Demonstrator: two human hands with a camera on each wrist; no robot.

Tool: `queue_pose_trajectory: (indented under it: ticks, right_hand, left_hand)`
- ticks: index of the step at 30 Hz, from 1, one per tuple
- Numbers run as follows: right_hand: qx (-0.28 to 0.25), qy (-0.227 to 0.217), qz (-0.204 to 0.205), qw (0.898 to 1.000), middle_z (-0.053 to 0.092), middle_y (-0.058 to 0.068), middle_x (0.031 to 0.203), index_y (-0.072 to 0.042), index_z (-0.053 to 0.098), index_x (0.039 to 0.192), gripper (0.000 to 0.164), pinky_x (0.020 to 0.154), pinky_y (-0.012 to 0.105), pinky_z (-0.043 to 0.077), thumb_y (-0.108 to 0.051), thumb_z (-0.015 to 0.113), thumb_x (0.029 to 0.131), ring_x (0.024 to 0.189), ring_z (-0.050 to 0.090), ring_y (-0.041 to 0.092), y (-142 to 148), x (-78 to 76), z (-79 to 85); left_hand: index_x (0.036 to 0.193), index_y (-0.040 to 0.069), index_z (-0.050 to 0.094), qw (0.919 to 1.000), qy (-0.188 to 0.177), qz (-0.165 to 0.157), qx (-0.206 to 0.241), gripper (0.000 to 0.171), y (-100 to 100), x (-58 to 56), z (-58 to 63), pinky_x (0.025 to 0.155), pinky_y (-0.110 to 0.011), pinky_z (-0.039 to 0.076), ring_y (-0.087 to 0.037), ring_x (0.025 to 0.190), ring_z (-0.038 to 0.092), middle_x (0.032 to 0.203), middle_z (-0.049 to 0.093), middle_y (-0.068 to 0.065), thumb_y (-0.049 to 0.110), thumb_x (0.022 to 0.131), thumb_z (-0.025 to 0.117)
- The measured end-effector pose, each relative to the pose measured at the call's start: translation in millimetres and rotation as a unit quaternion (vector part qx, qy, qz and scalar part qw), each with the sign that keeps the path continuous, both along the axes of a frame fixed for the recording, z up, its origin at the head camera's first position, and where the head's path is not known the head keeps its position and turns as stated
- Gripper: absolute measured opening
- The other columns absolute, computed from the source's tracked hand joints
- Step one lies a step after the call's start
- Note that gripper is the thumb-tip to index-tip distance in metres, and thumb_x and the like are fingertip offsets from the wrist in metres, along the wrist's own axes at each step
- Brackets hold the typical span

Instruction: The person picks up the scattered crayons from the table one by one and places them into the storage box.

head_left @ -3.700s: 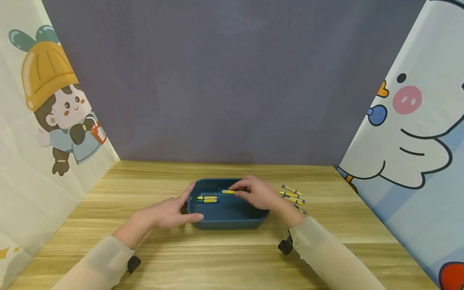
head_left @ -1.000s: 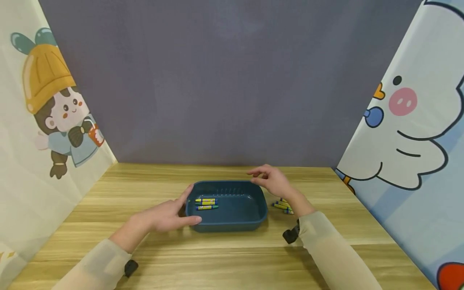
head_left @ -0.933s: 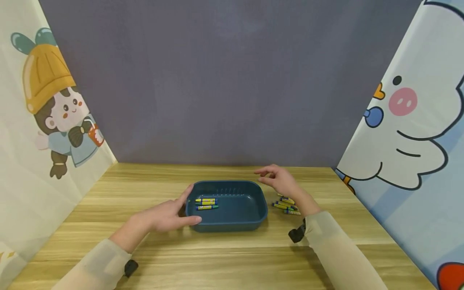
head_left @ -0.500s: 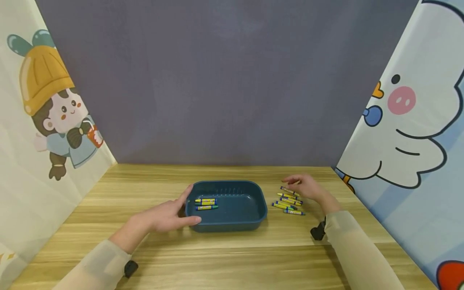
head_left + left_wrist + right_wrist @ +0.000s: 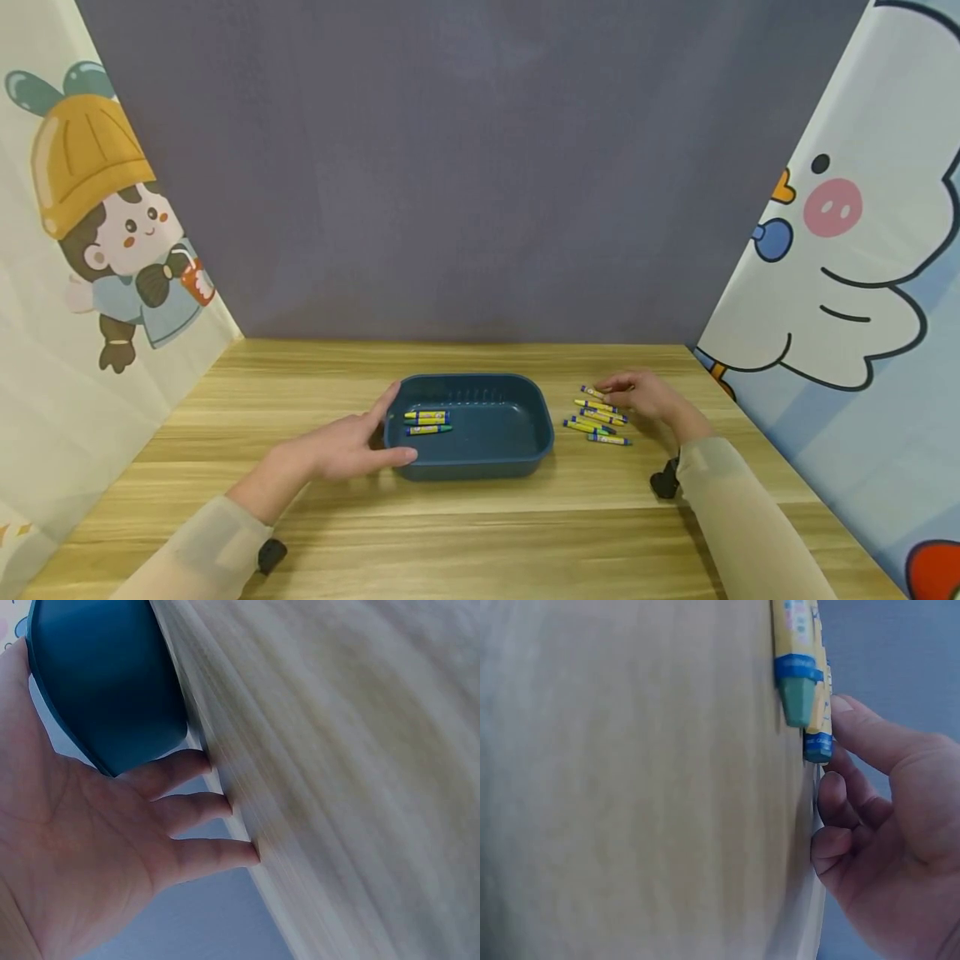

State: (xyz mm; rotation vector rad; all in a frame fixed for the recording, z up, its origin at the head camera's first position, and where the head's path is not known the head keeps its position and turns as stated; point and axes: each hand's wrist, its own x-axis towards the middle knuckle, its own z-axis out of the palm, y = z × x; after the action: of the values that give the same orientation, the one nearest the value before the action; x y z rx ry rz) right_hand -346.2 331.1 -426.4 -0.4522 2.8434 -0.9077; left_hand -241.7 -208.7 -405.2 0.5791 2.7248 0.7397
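My left hand [image 5: 348, 446] is spread at the left end of a dark blue plastic bin [image 5: 472, 471], thumb along the near rim and index finger at the far corner. In the left wrist view its other fingers reach straight down to the tabletop beside the bin [image 5: 112, 690]. Inside lie 3 yellow-wrapped crayons [image 5: 427, 422], side by side near the left wall. Right of the bin, my right hand [image 5: 648, 396] pinches the end of the farthest crayon [image 5: 591, 391] between thumb and fingertips. Several more crayons [image 5: 600, 417] lie just nearer, loosely grouped.
The wood-grain table [image 5: 480, 550] ends at a grey back panel [image 5: 465, 167]. Printed cartoon panels stand at left [image 5: 45, 350] and right [image 5: 862, 317]. A dark wrist camera [image 5: 665, 479] sits under the right sleeve, another camera [image 5: 272, 555] under the left.
My right hand has moved from inside the bin, out past its right side, and down to the farthest crayon. The crayon it earlier held now lies beside the others in the bin. My left hand stays.
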Motion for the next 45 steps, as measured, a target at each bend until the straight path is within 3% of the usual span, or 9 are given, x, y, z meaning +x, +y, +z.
queue_pose_trajectory:
  ticks: [15,24,29,36,45]
  right_hand:
    - [0.019,0.003,-0.006,1.000,0.076,0.019,0.134,-0.010,0.078,0.136,0.032,0.103,0.059,0.057,-0.025,0.070,0.110,0.124,0.069,0.042,-0.4,-4.4,-1.4]
    - [-0.007,0.023,-0.008,1.000,0.075,0.015,0.126,-0.013,0.078,0.138,0.034,0.083,0.040,0.055,-0.030,0.066,0.112,0.102,0.067,0.024,-5.8,0.1,11.9]
    - [-0.025,0.025,0.008,0.999,0.075,0.011,0.127,-0.018,0.078,0.139,0.034,0.078,0.038,0.053,-0.034,0.068,0.111,0.095,0.065,0.023,-20.9,10.9,27.2]
    - [-0.050,0.022,0.043,0.998,0.075,0.009,0.116,-0.020,0.079,0.138,0.032,0.060,0.032,0.045,-0.033,0.070,0.109,0.069,0.051,0.015,-51.2,33.0,46.9]
    - [-0.068,0.042,0.096,0.992,0.071,0.002,0.110,-0.026,0.083,0.130,0.025,0.067,0.030,0.049,-0.029,0.074,0.107,0.081,0.057,0.018,-96.2,53.5,53.2]
  left_hand:
    - [0.178,0.019,-0.006,1.0000,0.000,0.002,0.002,0.121,0.1,1.1,-0.5,0.110,-0.057,0.051,-0.027,0.122,0.068,0.152,0.064,-0.026,0.074,0.099,0.067]
    - [0.178,0.021,-0.007,1.0000,-0.005,0.001,-0.001,0.120,1.2,1.8,2.4,0.110,-0.056,0.051,-0.027,0.123,0.068,0.154,0.062,-0.023,0.075,0.099,0.065]
    - [0.178,0.019,-0.006,1.0000,-0.003,0.003,-0.006,0.120,1.5,1.2,3.2,0.108,-0.056,0.052,-0.026,0.119,0.068,0.153,0.063,-0.023,0.076,0.099,0.065]
    - [0.178,0.020,-0.006,1.0000,-0.002,0.000,-0.002,0.120,1.2,1.7,3.1,0.111,-0.057,0.051,-0.029,0.124,0.068,0.154,0.062,-0.023,0.075,0.099,0.065]
    - [0.178,0.020,-0.006,1.0000,-0.005,0.004,-0.005,0.121,1.8,3.5,4.4,0.112,-0.058,0.050,-0.030,0.127,0.067,0.155,0.061,-0.024,0.076,0.098,0.065]
